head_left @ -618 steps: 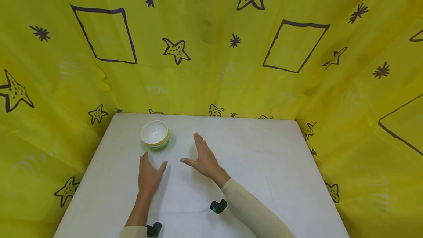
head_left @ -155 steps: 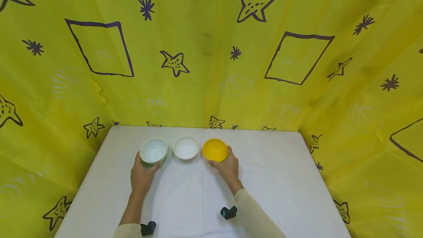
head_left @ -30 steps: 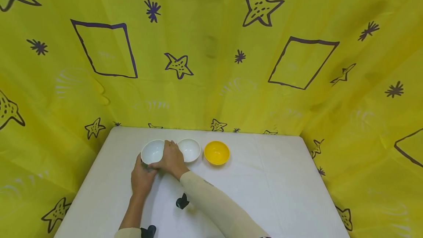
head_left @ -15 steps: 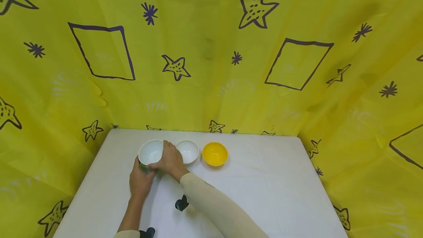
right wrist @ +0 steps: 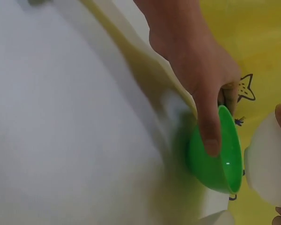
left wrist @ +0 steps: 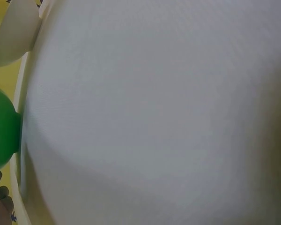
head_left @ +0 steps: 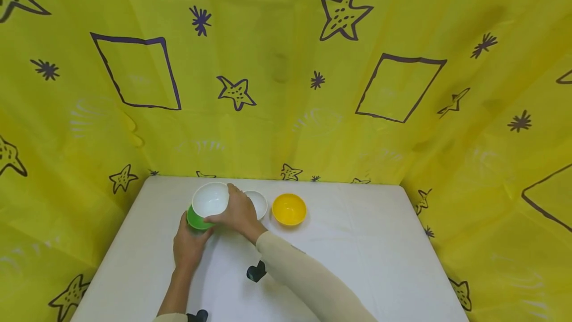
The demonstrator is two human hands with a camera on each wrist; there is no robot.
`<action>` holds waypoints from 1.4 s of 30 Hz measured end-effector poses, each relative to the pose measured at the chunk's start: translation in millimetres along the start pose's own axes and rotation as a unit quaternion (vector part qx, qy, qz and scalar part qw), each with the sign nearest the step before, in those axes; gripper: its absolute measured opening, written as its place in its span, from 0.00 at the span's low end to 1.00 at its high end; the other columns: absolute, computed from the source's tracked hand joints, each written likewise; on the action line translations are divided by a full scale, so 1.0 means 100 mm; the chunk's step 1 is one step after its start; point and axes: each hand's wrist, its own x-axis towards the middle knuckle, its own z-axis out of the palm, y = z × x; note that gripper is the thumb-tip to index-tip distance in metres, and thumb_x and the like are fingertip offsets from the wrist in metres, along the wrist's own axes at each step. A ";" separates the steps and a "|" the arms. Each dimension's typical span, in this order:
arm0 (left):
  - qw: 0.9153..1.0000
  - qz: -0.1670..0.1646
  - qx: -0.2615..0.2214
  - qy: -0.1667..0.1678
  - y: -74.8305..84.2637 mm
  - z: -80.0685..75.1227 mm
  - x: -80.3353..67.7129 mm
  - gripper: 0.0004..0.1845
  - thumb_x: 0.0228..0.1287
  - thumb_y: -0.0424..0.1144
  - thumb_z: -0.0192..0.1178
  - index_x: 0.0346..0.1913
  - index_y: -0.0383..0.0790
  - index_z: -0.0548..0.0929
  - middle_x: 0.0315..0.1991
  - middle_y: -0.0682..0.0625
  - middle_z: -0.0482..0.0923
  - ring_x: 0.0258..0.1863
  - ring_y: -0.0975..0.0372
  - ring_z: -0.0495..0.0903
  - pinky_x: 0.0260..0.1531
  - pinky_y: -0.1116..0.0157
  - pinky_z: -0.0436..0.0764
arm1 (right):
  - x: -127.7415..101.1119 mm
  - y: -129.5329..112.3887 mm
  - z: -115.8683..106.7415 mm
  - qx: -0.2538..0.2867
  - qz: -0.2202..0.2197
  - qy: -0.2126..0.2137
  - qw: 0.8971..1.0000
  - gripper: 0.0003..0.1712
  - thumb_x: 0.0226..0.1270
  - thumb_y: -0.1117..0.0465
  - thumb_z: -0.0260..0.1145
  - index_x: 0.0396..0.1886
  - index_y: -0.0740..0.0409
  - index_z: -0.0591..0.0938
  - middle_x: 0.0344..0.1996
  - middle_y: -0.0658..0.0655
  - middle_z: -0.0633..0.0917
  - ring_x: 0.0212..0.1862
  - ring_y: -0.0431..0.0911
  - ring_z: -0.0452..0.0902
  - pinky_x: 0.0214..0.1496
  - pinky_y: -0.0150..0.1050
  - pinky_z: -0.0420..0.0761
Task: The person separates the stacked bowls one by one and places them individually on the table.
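Observation:
My left hand grips the green bowl by its near side, at the left of the table; the right wrist view shows the thumb on this green bowl's outer wall. With my right hand I hold a white bowl by its right side, raised just above the green one and overlapping it in the head view. In the right wrist view a gap shows between that white bowl and the green rim. A second white bowl stands to the right, partly hidden behind my right hand.
A yellow bowl stands at the right end of the row. The table has a white cloth. Yellow curtains with drawn stars and frames enclose its back and sides. My right forearm crosses the table's front.
The stack from 20.6 seconds ago is now spread in a row. Within the last second my right hand has lifted the white bowl up out of the green one, baring its green side.

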 end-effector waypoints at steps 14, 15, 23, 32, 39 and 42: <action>1.000 -0.006 -0.007 -0.007 0.02 -0.04 0.01 0.52 0.55 0.41 0.82 0.77 0.32 0.63 0.71 0.28 0.70 0.69 0.33 0.70 0.63 0.34 0.71 | -0.11 0.14 -0.32 0.010 0.014 0.013 1.000 0.60 0.42 0.38 0.89 0.72 0.59 0.73 0.55 0.58 0.86 0.51 0.54 0.83 0.49 0.44 0.84; 1.000 -0.008 -0.008 -0.009 0.02 -0.04 0.01 0.52 0.55 0.41 0.82 0.78 0.32 0.63 0.72 0.28 0.70 0.70 0.33 0.69 0.64 0.34 0.70 | -0.12 0.15 -0.35 0.011 0.016 0.011 1.000 0.60 0.43 0.38 0.89 0.73 0.59 0.73 0.56 0.58 0.86 0.52 0.54 0.83 0.50 0.44 0.84; 0.999 -0.020 -0.012 -0.031 0.01 -0.01 0.01 0.54 0.57 0.43 0.81 0.80 0.30 0.60 0.75 0.28 0.65 0.73 0.34 0.65 0.68 0.34 0.66 | -0.23 0.34 -0.53 0.010 0.028 0.032 0.999 0.62 0.41 0.38 0.89 0.72 0.61 0.73 0.57 0.60 0.85 0.52 0.56 0.83 0.49 0.47 0.85; 0.999 -0.021 -0.015 -0.030 0.00 -0.02 0.02 0.54 0.57 0.43 0.81 0.80 0.31 0.60 0.75 0.28 0.65 0.74 0.35 0.64 0.69 0.35 0.65 | -0.29 0.60 -0.75 0.039 0.051 0.059 0.996 0.60 0.42 0.39 0.89 0.71 0.62 0.74 0.56 0.61 0.85 0.54 0.57 0.83 0.54 0.51 0.85; 0.999 -0.014 -0.020 -0.026 -0.03 -0.01 0.02 0.53 0.57 0.43 0.81 0.79 0.33 0.61 0.74 0.30 0.68 0.73 0.36 0.66 0.69 0.36 0.66 | -0.36 0.82 -0.95 0.029 0.079 0.091 0.992 0.64 0.40 0.39 0.90 0.74 0.65 0.72 0.56 0.64 0.86 0.55 0.61 0.83 0.54 0.54 0.85; 0.999 -0.018 -0.023 -0.025 -0.02 -0.01 0.01 0.53 0.56 0.44 0.81 0.79 0.33 0.61 0.74 0.30 0.67 0.73 0.36 0.66 0.69 0.36 0.66 | -0.41 0.93 -1.01 0.031 0.088 0.099 0.991 0.64 0.41 0.40 0.90 0.74 0.66 0.72 0.56 0.65 0.86 0.55 0.61 0.84 0.54 0.55 0.85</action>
